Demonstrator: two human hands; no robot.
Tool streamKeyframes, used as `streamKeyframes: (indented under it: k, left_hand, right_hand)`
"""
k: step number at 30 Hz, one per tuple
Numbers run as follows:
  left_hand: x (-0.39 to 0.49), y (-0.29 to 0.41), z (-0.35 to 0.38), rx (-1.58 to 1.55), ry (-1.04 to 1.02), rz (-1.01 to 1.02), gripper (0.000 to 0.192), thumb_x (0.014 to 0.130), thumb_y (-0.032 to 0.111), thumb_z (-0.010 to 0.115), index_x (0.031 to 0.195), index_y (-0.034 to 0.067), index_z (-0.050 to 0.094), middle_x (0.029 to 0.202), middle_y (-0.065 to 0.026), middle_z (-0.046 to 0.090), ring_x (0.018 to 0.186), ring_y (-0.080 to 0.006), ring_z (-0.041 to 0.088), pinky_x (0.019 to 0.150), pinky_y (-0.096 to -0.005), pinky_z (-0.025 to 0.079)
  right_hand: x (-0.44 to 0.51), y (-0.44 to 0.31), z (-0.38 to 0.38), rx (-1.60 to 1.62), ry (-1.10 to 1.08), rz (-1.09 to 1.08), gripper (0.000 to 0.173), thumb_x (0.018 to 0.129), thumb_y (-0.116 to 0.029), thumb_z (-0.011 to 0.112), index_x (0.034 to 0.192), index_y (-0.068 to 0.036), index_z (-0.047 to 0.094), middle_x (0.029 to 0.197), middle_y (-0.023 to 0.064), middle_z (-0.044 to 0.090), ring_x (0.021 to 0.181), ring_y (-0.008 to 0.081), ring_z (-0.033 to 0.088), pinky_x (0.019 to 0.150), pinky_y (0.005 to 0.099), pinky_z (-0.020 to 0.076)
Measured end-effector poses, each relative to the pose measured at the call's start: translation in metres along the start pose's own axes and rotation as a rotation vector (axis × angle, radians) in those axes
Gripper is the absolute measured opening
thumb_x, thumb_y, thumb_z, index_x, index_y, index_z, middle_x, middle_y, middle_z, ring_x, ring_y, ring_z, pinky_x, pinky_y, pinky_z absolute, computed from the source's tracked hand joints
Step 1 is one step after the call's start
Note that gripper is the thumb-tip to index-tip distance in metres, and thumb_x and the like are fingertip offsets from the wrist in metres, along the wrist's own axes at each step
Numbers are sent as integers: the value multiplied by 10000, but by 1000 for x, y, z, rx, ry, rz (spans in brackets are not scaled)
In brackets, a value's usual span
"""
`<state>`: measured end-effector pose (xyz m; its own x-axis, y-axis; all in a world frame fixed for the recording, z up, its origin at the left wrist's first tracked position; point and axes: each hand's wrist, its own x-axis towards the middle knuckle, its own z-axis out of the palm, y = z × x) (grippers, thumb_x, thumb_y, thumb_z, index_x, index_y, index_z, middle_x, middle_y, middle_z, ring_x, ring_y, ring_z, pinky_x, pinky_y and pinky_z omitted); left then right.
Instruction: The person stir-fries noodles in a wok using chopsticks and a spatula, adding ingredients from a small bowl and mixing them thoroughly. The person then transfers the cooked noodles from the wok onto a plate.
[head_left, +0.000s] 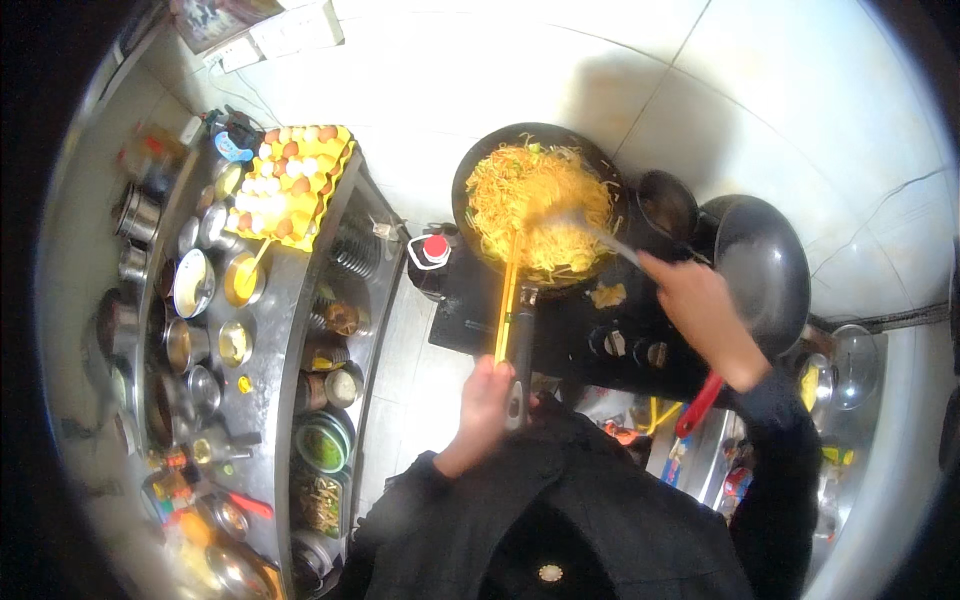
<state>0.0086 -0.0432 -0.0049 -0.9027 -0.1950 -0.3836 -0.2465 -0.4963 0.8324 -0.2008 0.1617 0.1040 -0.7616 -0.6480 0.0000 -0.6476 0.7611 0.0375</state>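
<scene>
Noodles (544, 202) with bits of green vegetable fill a black wok (480, 262) on a black stove (457, 322). My left hand (487, 401) is closed around a pair of long chopsticks (508, 300), whose tips are in the noodles. It is beside the wok's handle (523, 337); whether it also touches the handle I cannot tell. My right hand (701, 307) grips the handle of a metal spatula (611, 240), its blurred head among the noodles at the wok's right half.
To the right lean a small dark pan (666, 202) and a large wok (765, 270) with a red handle (699, 405). A red-capped jug (435, 251) stands left of the stove. The steel counter (277, 360) at left bears bowls and yellow trays of eggs (289, 184).
</scene>
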Motion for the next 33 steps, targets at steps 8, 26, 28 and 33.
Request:
streamKeyframes:
  k: [8, 26, 28, 33]
  left_hand:
    - [10, -7, -28, 330, 215, 195, 256, 1000, 229, 441, 1064, 12, 562, 1006, -102, 628, 928, -144, 599, 751, -316, 537]
    - [35, 43, 54, 554, 219, 432, 189, 781, 142, 603, 814, -44, 609, 741, -244, 623, 747, -420, 621, 628, -455, 490]
    - [-10, 63, 16, 442, 167, 450, 266, 826, 227, 595, 884, -33, 586, 742, -240, 617, 753, -421, 610, 636, -469, 476]
    - [-143, 44, -157, 419, 501, 630, 423, 913, 352, 550, 1141, -4, 546, 765, -191, 636, 685, -311, 636, 616, -395, 498]
  right_hand:
    - [7, 12, -13, 165, 97, 98, 463, 793, -129, 578, 1245, -227, 558, 720, 187, 613, 696, 380, 612, 624, 477, 495]
    - [46, -99, 19, 533, 10, -403, 208, 931, -224, 527, 988, -30, 580, 911, 143, 566, 820, 257, 577, 743, 309, 455]
    - [92, -75, 30, 468, 182, -642, 245, 939, -189, 497, 1064, 2, 585, 1008, 126, 572, 888, 224, 572, 776, 328, 460]
    - [142, -84, -50, 399, 400, -447, 299, 953, -136, 507, 1180, 55, 549, 1203, 113, 543, 1052, 206, 538, 914, 311, 433]
